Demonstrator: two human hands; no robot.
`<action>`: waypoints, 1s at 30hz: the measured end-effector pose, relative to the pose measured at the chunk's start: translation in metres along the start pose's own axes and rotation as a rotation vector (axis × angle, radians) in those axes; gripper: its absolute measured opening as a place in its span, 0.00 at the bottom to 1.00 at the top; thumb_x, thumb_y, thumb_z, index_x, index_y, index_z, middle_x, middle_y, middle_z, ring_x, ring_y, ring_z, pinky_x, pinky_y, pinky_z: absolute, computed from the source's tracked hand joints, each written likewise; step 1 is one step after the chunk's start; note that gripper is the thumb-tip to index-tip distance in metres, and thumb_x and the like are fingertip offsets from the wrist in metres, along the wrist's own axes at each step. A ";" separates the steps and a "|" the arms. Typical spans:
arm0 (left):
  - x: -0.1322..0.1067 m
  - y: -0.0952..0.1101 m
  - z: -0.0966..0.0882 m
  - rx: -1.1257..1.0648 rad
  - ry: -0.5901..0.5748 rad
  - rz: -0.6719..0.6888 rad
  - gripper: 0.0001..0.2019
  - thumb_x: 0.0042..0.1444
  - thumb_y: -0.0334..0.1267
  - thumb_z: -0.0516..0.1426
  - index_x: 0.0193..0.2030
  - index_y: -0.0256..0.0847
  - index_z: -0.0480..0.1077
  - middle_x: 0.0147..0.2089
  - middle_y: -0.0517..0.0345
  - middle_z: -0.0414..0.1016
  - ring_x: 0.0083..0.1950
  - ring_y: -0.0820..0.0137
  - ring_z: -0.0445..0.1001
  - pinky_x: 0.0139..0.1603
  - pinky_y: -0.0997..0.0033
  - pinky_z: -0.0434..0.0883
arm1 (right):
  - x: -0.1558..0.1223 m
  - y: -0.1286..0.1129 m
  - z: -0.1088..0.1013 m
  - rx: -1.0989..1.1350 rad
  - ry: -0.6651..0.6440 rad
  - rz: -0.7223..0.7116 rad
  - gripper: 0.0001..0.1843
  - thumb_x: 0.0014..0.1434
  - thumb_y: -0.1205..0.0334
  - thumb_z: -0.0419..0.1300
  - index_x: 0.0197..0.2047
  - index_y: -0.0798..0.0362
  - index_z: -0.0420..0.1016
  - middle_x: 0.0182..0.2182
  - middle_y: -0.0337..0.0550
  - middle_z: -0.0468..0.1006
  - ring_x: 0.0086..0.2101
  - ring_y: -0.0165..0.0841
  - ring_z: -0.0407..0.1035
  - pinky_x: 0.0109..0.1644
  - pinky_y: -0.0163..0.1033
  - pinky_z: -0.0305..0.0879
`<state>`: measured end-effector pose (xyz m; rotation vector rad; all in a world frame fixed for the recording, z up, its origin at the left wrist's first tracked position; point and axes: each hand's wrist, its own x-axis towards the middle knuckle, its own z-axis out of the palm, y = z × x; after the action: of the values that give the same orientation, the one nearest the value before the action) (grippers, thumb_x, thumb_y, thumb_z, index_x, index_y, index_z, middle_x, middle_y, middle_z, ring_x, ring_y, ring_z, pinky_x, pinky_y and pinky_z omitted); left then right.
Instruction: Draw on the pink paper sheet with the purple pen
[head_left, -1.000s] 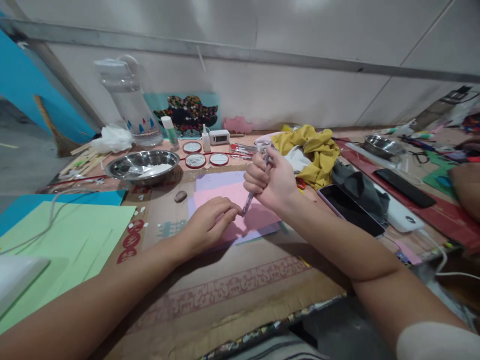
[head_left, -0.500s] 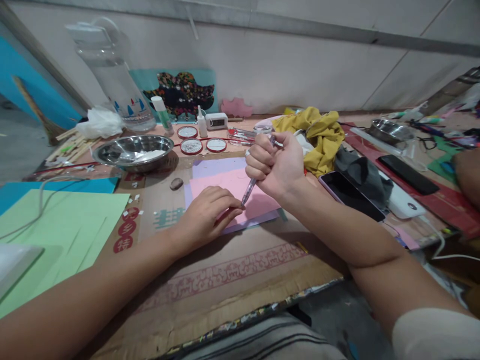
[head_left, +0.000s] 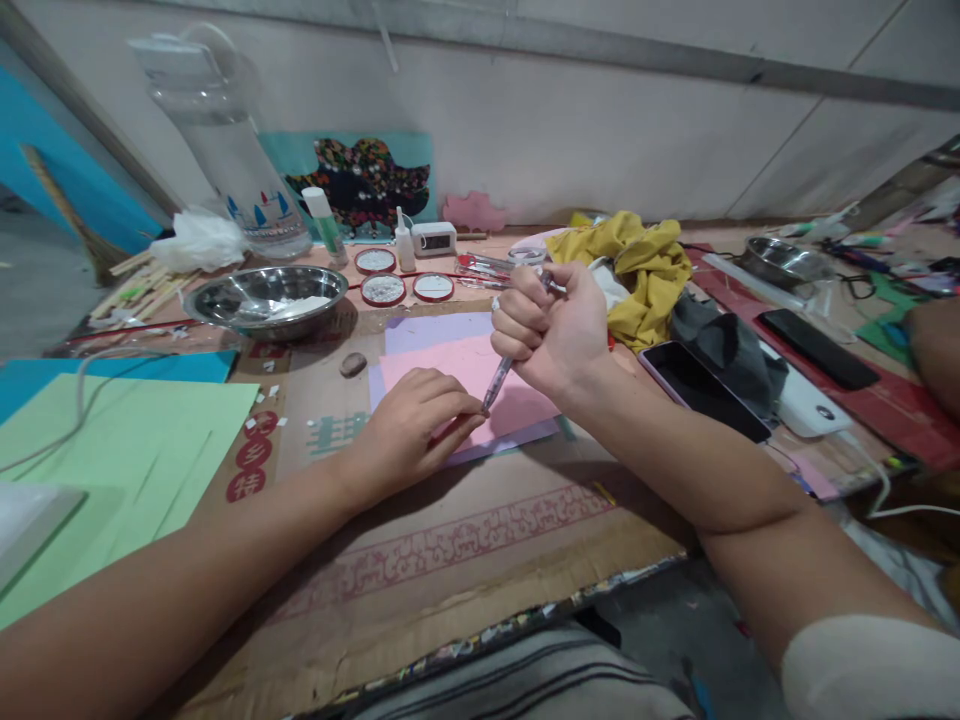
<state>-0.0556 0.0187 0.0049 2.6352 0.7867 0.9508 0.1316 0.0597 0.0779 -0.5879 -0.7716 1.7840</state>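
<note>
My right hand (head_left: 551, 320) is wrapped in a fist round a slim, clear-barrelled pen (head_left: 497, 382). The pen slants down to the left, its lower tip meeting the fingertips of my left hand (head_left: 420, 420). The thumb and fingers of that hand come together in a pinch beside the tip. Whatever lies between them is too small to make out. Beneath both hands is a pink paper sheet (head_left: 420, 362), lying on a lilac sheet (head_left: 427, 328) on the cardboard.
A steel bowl (head_left: 266, 300) with white contents, red-rimmed dishes (head_left: 383, 290) and a small stone (head_left: 353, 364) sit beyond my left hand. Green paper (head_left: 172, 430) covers the left side. A phone (head_left: 705, 390) and yellow cloth (head_left: 649, 270) lie right. Another person's arm (head_left: 934, 345) shows far right.
My hands, the pen and the paper stay practically in place. The view has shifted very slightly.
</note>
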 end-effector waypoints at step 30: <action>0.000 -0.002 0.002 0.016 0.049 0.070 0.05 0.65 0.34 0.56 0.41 0.38 0.73 0.36 0.55 0.77 0.39 0.67 0.71 0.43 0.66 0.66 | -0.002 0.000 0.007 0.124 0.074 0.046 0.23 0.66 0.52 0.46 0.22 0.47 0.43 0.12 0.29 0.43 0.14 0.25 0.36 0.14 0.31 0.39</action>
<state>-0.0551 0.0200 0.0021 2.6787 0.7209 1.0354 0.1274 0.0564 0.0828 -0.5900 -0.5965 1.8269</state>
